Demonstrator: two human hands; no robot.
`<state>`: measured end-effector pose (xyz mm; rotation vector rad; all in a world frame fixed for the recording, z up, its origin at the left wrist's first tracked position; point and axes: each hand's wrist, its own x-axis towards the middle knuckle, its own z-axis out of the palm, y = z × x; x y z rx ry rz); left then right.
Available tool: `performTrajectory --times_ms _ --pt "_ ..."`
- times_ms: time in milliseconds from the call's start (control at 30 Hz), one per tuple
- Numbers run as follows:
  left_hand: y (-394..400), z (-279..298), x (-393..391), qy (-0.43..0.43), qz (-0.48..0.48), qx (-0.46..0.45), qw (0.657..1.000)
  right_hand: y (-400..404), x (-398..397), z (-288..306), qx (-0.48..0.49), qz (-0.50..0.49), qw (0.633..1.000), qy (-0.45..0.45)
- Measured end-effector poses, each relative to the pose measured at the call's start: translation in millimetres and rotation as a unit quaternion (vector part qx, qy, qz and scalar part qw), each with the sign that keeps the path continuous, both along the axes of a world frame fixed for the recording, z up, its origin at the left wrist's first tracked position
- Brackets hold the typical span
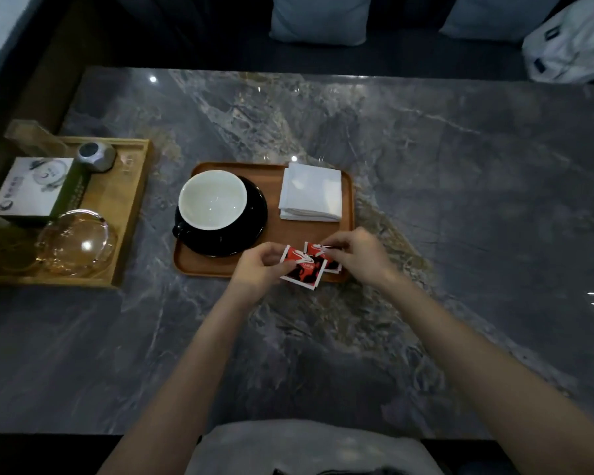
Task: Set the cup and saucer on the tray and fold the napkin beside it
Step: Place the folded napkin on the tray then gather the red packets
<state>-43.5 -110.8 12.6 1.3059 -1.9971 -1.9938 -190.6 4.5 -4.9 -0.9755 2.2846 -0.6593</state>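
A brown wooden tray (348, 214) lies on the marble table. On its left half a white-lined black cup (212, 199) stands on a black saucer (251, 231). A folded white napkin (311, 193) lies on the tray's right half. At the tray's near edge my left hand (259, 267) pinches a red, black and white packet (302, 269). My right hand (354, 252) pinches a second, similar packet (318, 252) just behind it, partly hidden by my fingers.
At the table's left edge a larger light wooden tray (131, 214) holds a white and green box (35, 186), a grey faceted object (95, 156) and a glass bowl (76, 241). Cushions and a white bag (570, 46) lie on the bench behind.
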Motion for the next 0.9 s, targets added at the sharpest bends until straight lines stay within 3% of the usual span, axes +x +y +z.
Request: performTrajectory --times_ms 133,333,500,767,900 --pt "-3.3 -8.7 -10.4 -0.023 0.023 0.041 0.999 0.2 -1.8 -8.9 0.051 0.034 0.997 0.038" --pt "-0.4 -21.5 -23.0 -0.023 0.017 0.013 1.0 2.6 -1.6 -10.4 0.032 0.087 0.99 0.104" --pt "0.6 -26.4 -31.3 -0.046 0.01 -0.015 0.999 9.2 -5.3 -12.7 0.04 0.09 0.991 0.086" --pt "10.3 -30.3 -38.9 -0.118 -0.062 -0.2 0.971 12.3 -7.9 -8.1 0.029 0.068 0.997 0.025" --pt "11.3 -30.9 -41.2 -0.123 -0.105 -0.267 0.95 16.1 -6.2 -8.0 0.047 0.093 0.991 0.084"
